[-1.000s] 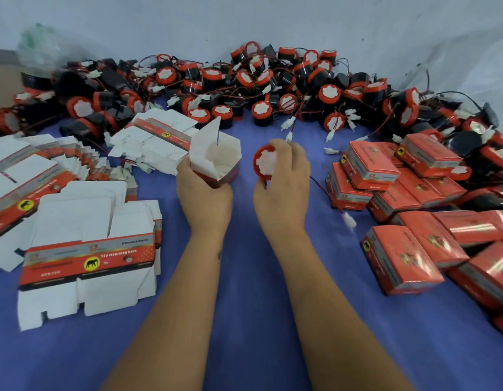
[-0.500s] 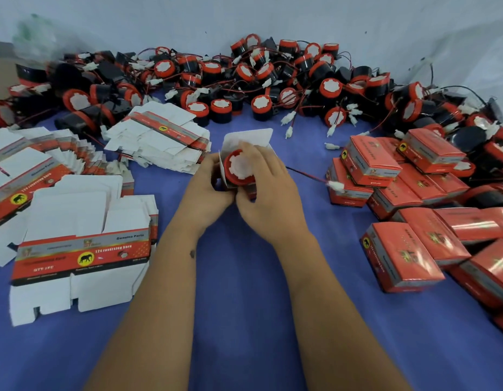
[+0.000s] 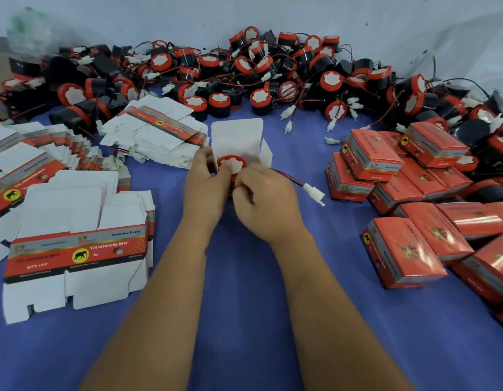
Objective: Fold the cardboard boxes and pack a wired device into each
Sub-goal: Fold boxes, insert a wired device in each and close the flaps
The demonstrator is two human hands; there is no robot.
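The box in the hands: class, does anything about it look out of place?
Yes. The device sits in the open box, but its wire and white connector trail outside, right of the hands.

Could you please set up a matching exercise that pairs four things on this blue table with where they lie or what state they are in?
Things:
1. open box
2. white connector
3. flat box blanks
4. closed red boxes

Places or states:
A. piled at the right of the table
B. stacked at the left, unfolded
C. held between the left hand and the right hand, its flaps up
D. hanging on its wire outside the box, to the right of the hands

Pairs: 1-C, 2-D, 3-B, 4-A
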